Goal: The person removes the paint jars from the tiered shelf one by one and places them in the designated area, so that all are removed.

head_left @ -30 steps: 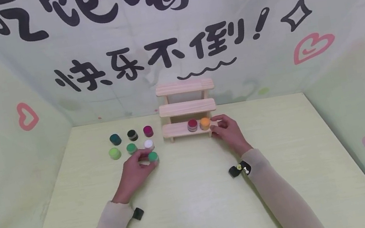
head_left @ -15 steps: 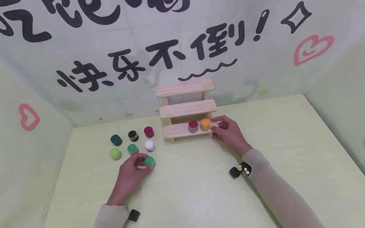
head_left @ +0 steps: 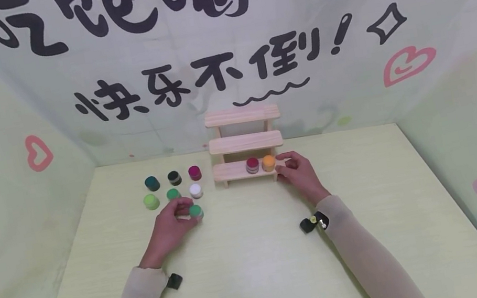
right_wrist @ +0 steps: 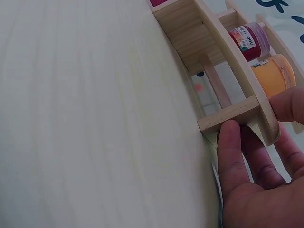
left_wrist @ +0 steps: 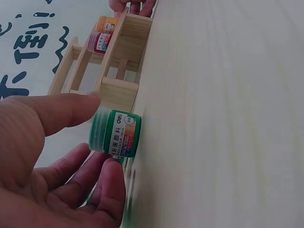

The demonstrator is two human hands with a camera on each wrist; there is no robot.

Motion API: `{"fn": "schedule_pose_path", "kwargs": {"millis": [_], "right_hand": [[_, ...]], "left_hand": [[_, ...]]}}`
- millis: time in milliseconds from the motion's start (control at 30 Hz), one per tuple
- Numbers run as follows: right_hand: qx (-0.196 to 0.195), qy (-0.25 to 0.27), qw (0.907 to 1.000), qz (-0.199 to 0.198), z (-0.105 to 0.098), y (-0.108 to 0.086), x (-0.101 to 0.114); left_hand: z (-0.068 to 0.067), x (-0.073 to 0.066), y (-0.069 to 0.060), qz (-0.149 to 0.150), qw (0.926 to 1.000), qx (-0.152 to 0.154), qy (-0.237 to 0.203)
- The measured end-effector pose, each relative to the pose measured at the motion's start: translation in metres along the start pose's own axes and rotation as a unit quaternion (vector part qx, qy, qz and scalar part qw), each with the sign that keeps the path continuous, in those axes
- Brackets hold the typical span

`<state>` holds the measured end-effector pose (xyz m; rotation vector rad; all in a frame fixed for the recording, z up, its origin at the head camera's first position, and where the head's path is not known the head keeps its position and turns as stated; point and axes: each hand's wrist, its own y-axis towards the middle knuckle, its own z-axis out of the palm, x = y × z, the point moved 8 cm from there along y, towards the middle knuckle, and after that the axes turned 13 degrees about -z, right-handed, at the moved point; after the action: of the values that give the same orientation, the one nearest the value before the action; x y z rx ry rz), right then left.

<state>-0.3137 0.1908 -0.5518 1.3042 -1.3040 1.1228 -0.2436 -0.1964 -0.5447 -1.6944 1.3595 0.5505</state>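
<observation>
My left hand (head_left: 168, 234) pinches a green-lidded paint jar (head_left: 196, 212) low at the table surface. In the left wrist view, the thumb lies at the clear lid of this green paint jar (left_wrist: 124, 134) and fingertips meet its other side. At the three-step wooden stand (head_left: 234, 170), my right hand (head_left: 302, 176) grips the right end of the lowest step. The right wrist view shows fingers against the stand's leg (right_wrist: 232, 114), with the thumb beside the orange paint jar (right_wrist: 271, 78). A red paint jar (head_left: 252, 165) stands next to the orange one on that step.
Left of the stand, paint jars stand in two rows: teal (head_left: 152, 183), black (head_left: 174, 177) and magenta (head_left: 195, 172) behind, light green (head_left: 151, 202), green (head_left: 173, 194) and white (head_left: 196, 190) in front. A printed cloth (head_left: 158, 126) hangs behind the table (head_left: 258, 262).
My left hand has shifted slightly left and toward me with the green paint jar, then stayed nearly still. My right hand keeps its place at the stand.
</observation>
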Motion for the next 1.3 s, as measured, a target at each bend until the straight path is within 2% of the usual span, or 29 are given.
{"fn": "schedule_pose_path", "kwargs": {"millis": [300, 500, 767, 1000, 1167, 1300], "right_hand": [[0.001, 0.001, 1.0, 0.0, -0.001, -0.002, 0.001], [0.003, -0.006, 1.0, 0.0, 0.0, -0.002, 0.001], [0.0, -0.001, 1.0, -0.005, 0.0, -0.001, 0.0], [-0.001, -0.006, 1.0, -0.005, -0.001, -0.001, -0.001], [-0.001, -0.005, 0.9999, -0.01, -0.001, 0.0, -0.002], [0.002, -0.007, 0.9999, -0.012, -0.001, 0.001, -0.002]], "left_hand": [[-0.011, -0.022, 0.001, 0.019, 0.9992, -0.026, -0.023], [-0.01, -0.039, 0.002, 0.045, 0.9976, -0.023, -0.046], [0.003, -0.064, 0.007, 0.067, 0.9956, -0.006, -0.065], [0.019, -0.09, 0.012, 0.085, 0.9944, -0.007, -0.063], [0.028, -0.102, 0.016, 0.094, 0.9926, -0.014, -0.075], [0.037, -0.11, 0.022, 0.093, 0.9917, -0.007, -0.088]]}}
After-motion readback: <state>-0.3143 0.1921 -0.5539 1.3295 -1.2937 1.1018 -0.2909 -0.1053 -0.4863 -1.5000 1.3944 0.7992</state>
